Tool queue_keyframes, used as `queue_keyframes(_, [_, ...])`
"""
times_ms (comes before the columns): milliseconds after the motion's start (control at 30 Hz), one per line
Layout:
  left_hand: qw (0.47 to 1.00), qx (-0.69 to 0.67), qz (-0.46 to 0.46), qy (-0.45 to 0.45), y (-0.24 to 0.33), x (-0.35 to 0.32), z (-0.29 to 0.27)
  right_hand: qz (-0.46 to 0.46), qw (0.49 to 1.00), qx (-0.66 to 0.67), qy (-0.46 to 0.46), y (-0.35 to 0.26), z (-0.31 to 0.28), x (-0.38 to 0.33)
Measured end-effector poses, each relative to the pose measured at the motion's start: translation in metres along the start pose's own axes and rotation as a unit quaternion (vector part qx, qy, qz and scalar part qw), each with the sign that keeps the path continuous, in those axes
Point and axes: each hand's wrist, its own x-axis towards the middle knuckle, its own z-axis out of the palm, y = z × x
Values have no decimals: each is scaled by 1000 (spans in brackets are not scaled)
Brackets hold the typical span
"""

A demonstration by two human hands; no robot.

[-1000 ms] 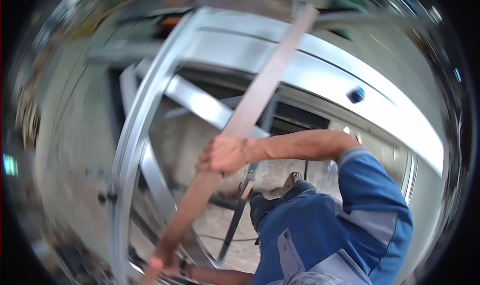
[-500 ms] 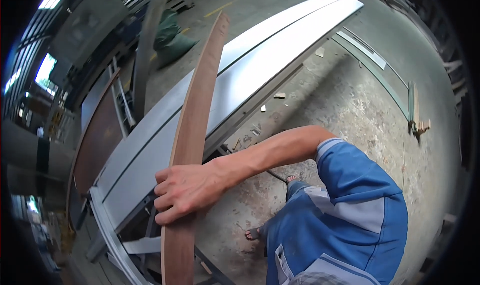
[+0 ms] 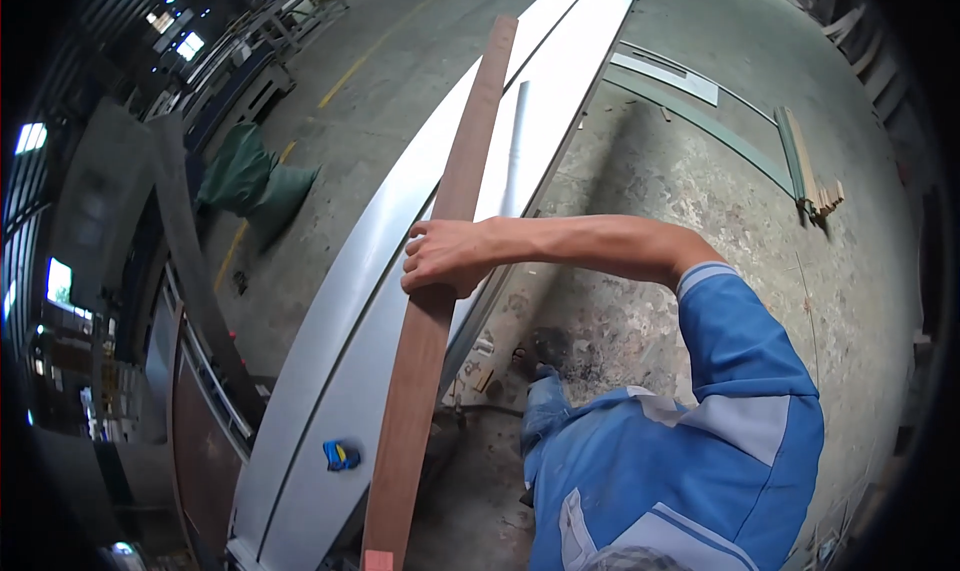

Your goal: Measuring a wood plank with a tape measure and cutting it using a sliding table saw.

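My right hand (image 3: 442, 258) grips a long reddish-brown wooden board (image 3: 412, 391), with the fingers curled over its left edge near the middle. The board slants across a long pale metal-topped table (image 3: 325, 356); its far end lies over the tabletop and its near end runs out at the lower edge. A small pinkish patch (image 3: 378, 560) shows at that near end. On the tabletop, left of the board, sits a blue and yellow tape measure (image 3: 341, 456). My left hand is out of the picture.
A dark groove runs along the tabletop. Green sacks (image 3: 255, 186) slump on the floor at left, near a grey post (image 3: 195, 231). A brown panel (image 3: 205, 441) leans beside the table. Green framing (image 3: 700, 141) and a bundle of wooden strips (image 3: 800, 166) lie at right.
The view has shifted along the table. My right hand and the board now appear higher and farther right, with the grip kept. The tape measure has come into sight.
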Motion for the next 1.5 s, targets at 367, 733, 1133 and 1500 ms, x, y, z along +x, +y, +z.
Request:
queue_keyframes(367, [928, 83, -360, 40, -266, -112, 143, 294, 923, -62, -240, 388, 14, -179])
queue_keyframes(733, [902, 76, -417, 78, -434, -315, 261, 336, 913, -17, -230, 635, 50, -307])
queue_keyframes(1133, [792, 422, -432, -86, -337, -347, 249, 209, 848, 475, 103, 401, 90, -104])
queue_keyframes(1500, [858, 347, -377, 15, -223, -318, 76, 23, 875, 483, 28, 124, 115, -69])
